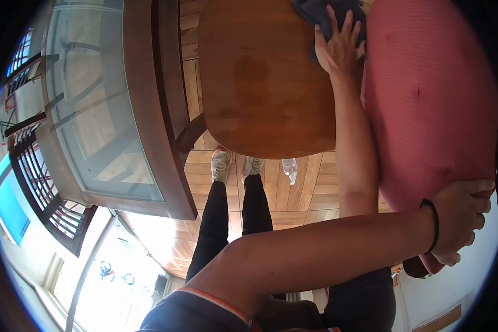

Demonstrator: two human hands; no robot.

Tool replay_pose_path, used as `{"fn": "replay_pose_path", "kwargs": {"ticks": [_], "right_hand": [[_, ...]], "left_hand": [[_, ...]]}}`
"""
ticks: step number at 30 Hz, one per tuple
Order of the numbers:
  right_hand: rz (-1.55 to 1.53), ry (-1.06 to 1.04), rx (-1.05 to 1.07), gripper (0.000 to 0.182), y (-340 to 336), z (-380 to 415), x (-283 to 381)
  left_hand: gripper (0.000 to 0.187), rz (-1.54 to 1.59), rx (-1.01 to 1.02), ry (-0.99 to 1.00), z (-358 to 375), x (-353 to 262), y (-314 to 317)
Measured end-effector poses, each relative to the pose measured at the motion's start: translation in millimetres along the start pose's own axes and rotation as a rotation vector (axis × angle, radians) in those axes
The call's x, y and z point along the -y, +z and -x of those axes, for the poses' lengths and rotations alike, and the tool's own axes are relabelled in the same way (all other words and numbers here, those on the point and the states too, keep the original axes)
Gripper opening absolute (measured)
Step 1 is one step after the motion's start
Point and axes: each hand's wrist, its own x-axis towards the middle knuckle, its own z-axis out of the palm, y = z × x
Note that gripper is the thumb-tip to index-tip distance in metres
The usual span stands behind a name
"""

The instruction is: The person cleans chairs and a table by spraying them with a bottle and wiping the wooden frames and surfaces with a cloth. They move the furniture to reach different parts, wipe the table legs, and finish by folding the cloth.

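Note:
My right hand lies with its fingers spread on a dark grey cloth, at the far right corner of a brown wooden chair seat. A reddish-pink ribbed cover is over the chair's backrest. My left arm crosses over my right arm, and my left hand, below a black wristband, curls its fingers round the cover's near end at the right. The seat's surface has glossy reflections.
A glass-topped table with a dark wooden frame stands left of the seat. Slatted chairs are beyond it. Two shoes and a small clear object rest on the wood-patterned floor.

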Motion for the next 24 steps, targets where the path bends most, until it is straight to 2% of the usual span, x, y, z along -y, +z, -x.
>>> {"fn": "replay_pose_path", "kwargs": {"ticks": [1,10,13,17,21,24], "right_hand": [[-0.021,-0.013,-0.084,0.060,11.4,11.0,-7.3],[-0.011,0.139,0.253,0.065,-39.1,225.5,-11.7],[-0.062,0.206,0.265,0.067,-42.0,263.1,23.6],[-0.156,0.070,0.412,0.071,-43.0,262.0,109.6],[-0.321,-0.203,0.387,0.075,-33.7,204.3,162.2],[-0.367,-0.407,0.332,0.074,-16.2,145.3,185.9]], "left_hand": [[0.038,0.001,-0.010,-0.003,-0.1,0.2,-0.5],[0.033,0.049,-0.128,-0.027,-1.4,0.5,4.3],[0.029,0.099,-0.225,-0.017,-0.1,2.3,10.0],[0.031,0.091,-0.226,-0.008,-0.1,3.2,14.2],[0.029,0.140,-0.291,0.025,-0.4,5.7,22.6],[0.026,0.182,-0.266,0.013,1.3,5.4,22.4]]}}
